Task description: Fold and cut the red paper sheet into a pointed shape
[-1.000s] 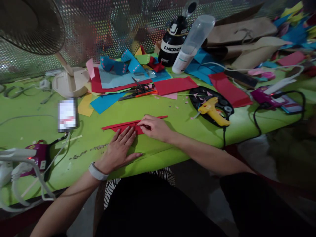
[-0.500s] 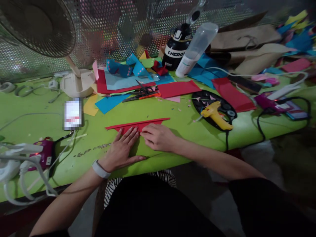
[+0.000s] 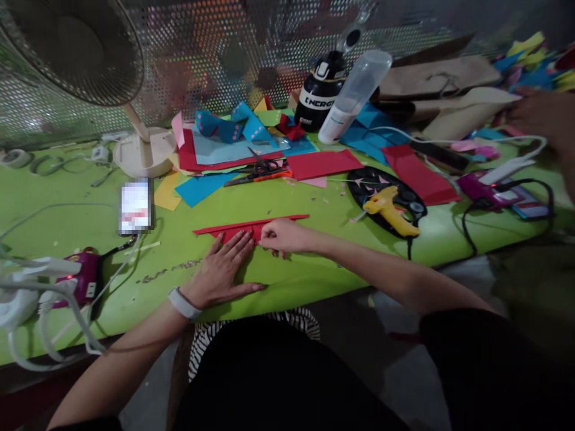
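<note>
A folded red paper point(image 3: 233, 227) lies on the green tabletop, with a long narrow strip along its far edge. My left hand point(image 3: 224, 263) rests flat on its near part, fingers spread and thumb stretched to the right. Against the paper's right part, my right hand point(image 3: 283, 236) is closed, its fingertips pinched together close to my left fingers. Whatever those fingertips hold, if anything, is too small to make out.
Scissors point(image 3: 260, 170) and coloured papers lie beyond the red paper. A yellow glue gun point(image 3: 392, 211) rests on a black tray point(image 3: 359, 179) at the right. Left stand a fan point(image 3: 144, 152) and phone point(image 3: 135, 206); another person's arm point(image 3: 545, 120) shows at far right.
My right hand has shifted slightly up along the paper, its fingers curled more tightly. My left hand has stayed in place. Another person's arm has appeared at the far right.
</note>
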### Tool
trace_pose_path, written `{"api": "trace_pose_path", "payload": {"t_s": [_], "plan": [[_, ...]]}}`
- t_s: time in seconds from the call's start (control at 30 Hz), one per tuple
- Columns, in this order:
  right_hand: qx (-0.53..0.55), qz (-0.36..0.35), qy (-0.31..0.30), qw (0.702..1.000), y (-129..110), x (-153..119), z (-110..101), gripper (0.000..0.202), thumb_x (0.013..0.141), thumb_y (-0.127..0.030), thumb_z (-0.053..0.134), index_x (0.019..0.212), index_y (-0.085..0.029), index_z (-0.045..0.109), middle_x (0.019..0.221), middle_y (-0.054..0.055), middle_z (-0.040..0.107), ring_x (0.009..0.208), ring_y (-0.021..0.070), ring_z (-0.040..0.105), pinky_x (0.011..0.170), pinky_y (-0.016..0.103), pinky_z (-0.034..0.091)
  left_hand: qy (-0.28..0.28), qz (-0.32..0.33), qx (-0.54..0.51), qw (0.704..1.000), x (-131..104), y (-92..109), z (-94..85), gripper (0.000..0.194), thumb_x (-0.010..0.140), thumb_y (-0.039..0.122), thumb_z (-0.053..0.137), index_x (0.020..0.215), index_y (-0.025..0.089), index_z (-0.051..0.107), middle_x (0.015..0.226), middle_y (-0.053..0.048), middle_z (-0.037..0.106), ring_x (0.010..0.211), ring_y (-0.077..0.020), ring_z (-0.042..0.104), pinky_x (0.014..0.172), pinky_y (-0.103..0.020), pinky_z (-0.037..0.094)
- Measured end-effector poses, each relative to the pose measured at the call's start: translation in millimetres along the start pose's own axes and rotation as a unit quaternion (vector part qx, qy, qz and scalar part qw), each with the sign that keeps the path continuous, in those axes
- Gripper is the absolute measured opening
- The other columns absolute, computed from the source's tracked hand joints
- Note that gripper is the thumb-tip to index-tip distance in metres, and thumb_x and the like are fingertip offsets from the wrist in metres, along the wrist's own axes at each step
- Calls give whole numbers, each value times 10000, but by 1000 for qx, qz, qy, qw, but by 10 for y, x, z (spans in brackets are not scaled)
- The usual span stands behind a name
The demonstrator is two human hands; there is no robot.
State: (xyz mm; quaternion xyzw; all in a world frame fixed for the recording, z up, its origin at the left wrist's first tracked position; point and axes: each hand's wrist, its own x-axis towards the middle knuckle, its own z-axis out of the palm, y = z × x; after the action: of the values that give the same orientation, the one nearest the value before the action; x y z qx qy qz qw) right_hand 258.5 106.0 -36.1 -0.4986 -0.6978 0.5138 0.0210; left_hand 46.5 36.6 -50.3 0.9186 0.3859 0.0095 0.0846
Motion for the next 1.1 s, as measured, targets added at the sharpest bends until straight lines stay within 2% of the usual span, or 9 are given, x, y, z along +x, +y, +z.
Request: {"api": "trace_pose_path", "payload": {"t_s": [0.23,0.7,0.97,1.1], "plan": [[28,12,-30,999,-10,45,-12,200,832,-251,619,664,-156,563,547,16,628,415,113,585,408,216,469,-9,9,-3,1000,7,-19,-20,948,848,783,260,1535,136,163,1596,-113,182,1485,-236,138,1213,-451,49],[117,15,-87,989,95,158,-53,244,810,-292,692,659,-154,558,528,2,638,433,121,614,436,228,498,-11,34,-4,999,10,-72,-27,940,859,769,261,1544,140,122,1599,-108,172,1489,-234,106,1217,-431,48],[105,26,-86,990,76,194,-55,230,788,-248,692,626,-154,558,507,-1,637,431,103,617,425,188,490,-21,34,-2,999,16,-72,-54,948,855,777,249,1541,134,129,1597,-104,168,1488,-228,114,1214,-433,5],[108,25,-81,991,74,193,-44,226,775,-255,703,630,-150,565,506,0,638,426,105,610,431,199,499,-15,33,6,999,-67,-100,-86,924,870,759,259,1546,149,100,1595,-100,173,1482,-235,150,1215,-437,13]]}}
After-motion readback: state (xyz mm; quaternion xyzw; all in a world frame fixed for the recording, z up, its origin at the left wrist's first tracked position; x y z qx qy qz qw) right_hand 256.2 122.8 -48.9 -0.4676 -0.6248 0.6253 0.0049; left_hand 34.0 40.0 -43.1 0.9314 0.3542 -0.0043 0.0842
